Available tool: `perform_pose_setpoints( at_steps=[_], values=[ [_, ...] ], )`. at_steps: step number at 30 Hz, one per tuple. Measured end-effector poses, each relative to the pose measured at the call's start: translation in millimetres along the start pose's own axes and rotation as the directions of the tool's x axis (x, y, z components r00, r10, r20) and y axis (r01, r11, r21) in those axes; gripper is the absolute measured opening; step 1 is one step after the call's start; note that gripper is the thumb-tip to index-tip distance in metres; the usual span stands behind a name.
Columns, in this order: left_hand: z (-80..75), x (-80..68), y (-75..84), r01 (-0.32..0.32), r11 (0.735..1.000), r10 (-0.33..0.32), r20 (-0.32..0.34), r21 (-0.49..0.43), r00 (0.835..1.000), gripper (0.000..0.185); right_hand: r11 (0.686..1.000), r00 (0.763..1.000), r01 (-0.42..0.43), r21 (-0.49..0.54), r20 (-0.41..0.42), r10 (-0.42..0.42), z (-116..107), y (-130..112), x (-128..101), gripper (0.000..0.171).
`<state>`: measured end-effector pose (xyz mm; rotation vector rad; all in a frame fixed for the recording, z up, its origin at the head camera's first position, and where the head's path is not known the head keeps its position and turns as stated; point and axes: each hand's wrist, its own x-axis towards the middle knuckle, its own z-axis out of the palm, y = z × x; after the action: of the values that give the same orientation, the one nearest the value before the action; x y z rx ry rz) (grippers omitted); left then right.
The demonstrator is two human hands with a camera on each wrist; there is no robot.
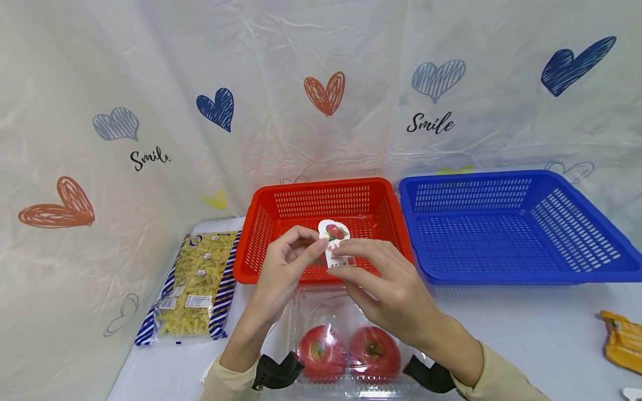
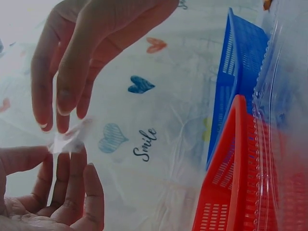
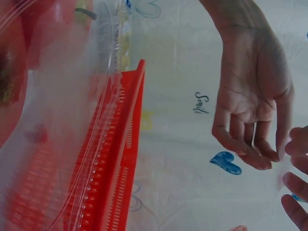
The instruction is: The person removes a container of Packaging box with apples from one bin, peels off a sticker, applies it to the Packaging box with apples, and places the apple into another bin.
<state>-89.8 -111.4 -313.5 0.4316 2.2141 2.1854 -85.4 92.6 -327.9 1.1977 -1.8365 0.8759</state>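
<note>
Beige sleeves and black wrist mounts are worn behind bare fingers [image 1: 366, 249].
Well behind the fingers of the left hand [image 1: 278, 270], the forearm is covered by a plain beige left sleeve [image 1: 228, 384], and beside its edge a curved black left mount [image 1: 281, 374] with a dipped upper outline is fitted. Behind the fingers of the right hand [image 1: 396, 284], a matching right sleeve [image 1: 501, 379] is worn, lightly creased, and on the inner side of the wrist a similarly bent, plain black right mount [image 1: 431, 377] is seen.

Room between the apple box [image 1: 313, 303] and orange packet [image 1: 624, 341] — red basket [image 1: 321, 197] blocks ahead.
</note>
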Motion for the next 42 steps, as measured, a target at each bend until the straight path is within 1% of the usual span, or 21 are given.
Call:
perform_pose_setpoints(
  at_steps=[3,5,7,9,11,12,13,14,15,16,18,19,20,22,26,31,33,36,40,42],
  values=[
    [-0.9,0.0,-0.2,-0.041,0.999,0.041,-0.001,-0.003,0.999,0.017,1.000,0.998,-0.009,-0.006,0.065,0.009,-1.2,0.3,-2.0,0.028],
    [-1.9,-0.5,-0.1,-0.054,0.999,0.054,0.004,0.005,0.999,0.017,1.000,0.997,-0.016,-0.010,0.081,0.017,-2.6,0.9,-2.1,0.029],
    [-2.7,-1.3,-0.1,-0.054,0.998,0.054,0.013,0.018,0.998,0.017,0.999,0.997,-0.037,-0.010,0.062,0.038,-4.1,1.5,-0.8,0.030],
    [-3.5,-2.2,-0.6,-0.046,0.999,0.046,0.020,0.025,0.999,0.016,0.997,0.997,-0.075,0.003,0.012,0.075,-5.1,2.6,1.6,0.031],
    [-3.8,-3.5,-0.5,-0.036,0.999,0.035,0.027,0.029,0.999,0.016,0.991,0.990,-0.131,0.038,-0.042,0.132,-6.1,3.8,4.5,0.033],
    [-4.0,-4.2,-0.8,-0.031,0.999,0.031,0.032,0.028,0.999,0.015,0.983,0.983,-0.168,0.072,-0.057,0.172,-6.8,4.2,5.8,0.035],
    [-4.2,-4.8,-1.3,-0.030,0.999,0.029,0.038,0.029,0.999,0.015,0.970,0.973,-0.214,0.115,-0.060,0.222,-7.6,4.6,6.8,0.034],
    [-4.3,-5.4,-1.3,-0.028,0.999,0.027,0.043,0.032,0.999,0.015,0.948,0.959,-0.268,0.173,-0.049,0.281,-8.4,4.7,7.4,0.032],
    [-4.2,-5.9,-1.3,-0.032,0.999,0.030,0.050,0.037,0.998,0.014,0.918,0.941,-0.321,0.232,-0.033,0.337,-8.9,5.0,7.7,0.032],
    [-3.8,-6.2,-1.5,-0.040,0.998,0.038,0.058,0.040,0.998,0.014,0.882,0.920,-0.375,0.285,-0.006,0.392,-9.6,5.1,7.7,0.034],
    [-3.3,-6.8,-1.7,-0.054,0.997,0.050,0.073,0.051,0.996,0.013,0.797,0.873,-0.465,0.386,0.050,0.485,-10.3,5.6,7.2,0.040],
    [-3.1,-7.0,-2.1,-0.059,0.996,0.054,0.079,0.060,0.995,0.013,0.758,0.851,-0.499,0.420,0.071,0.521,-10.5,5.9,7.0,0.043],
    [-2.8,-6.9,-2.4,-0.064,0.996,0.058,0.084,0.065,0.995,0.014,0.726,0.833,-0.523,0.446,0.086,0.547,-10.6,6.5,6.7,0.042],
    [-2.3,-6.9,-3.4,-0.068,0.995,0.061,0.094,0.077,0.994,0.014,0.687,0.808,-0.554,0.470,0.107,0.579,-11.3,7.6,6.3,0.036],
    [-2.3,-7.6,-5.2,-0.060,0.993,0.049,0.105,0.101,0.993,0.014,0.638,0.784,-0.581,0.505,0.136,0.606,-12.4,9.2,5.1,0.026],
    [-2.3,-8.9,-8.0,-0.047,0.993,0.035,0.112,0.110,0.993,0.014,0.586,0.771,-0.592,0.553,0.178,0.611,-11.9,11.1,1.5,0.020],
    [-2.6,-9.4,-9.3,-0.041,0.993,0.029,0.108,0.110,0.994,0.015,0.574,0.767,-0.601,0.556,0.196,0.611,-11.8,11.8,-0.4,0.018],
    [-3.6,-10.1,-11.6,-0.035,0.993,0.024,0.095,0.116,0.995,0.016,0.565,0.758,-0.619,0.546,0.227,0.611,-11.6,12.9,-4.1,0.017],
    [-5.1,-11.5,-14.1,-0.033,0.990,0.021,0.088,0.138,0.996,0.015,0.552,0.739,-0.653,0.518,0.277,0.614,-10.9,14.5,-10.6,0.017],
    [-6.0,-12.6,-15.7,-0.025,0.989,0.011,0.095,0.149,0.995,0.014,0.535,0.725,-0.673,0.511,0.313,0.613,-10.3,15.2,-14.2,0.016]
  ],
)
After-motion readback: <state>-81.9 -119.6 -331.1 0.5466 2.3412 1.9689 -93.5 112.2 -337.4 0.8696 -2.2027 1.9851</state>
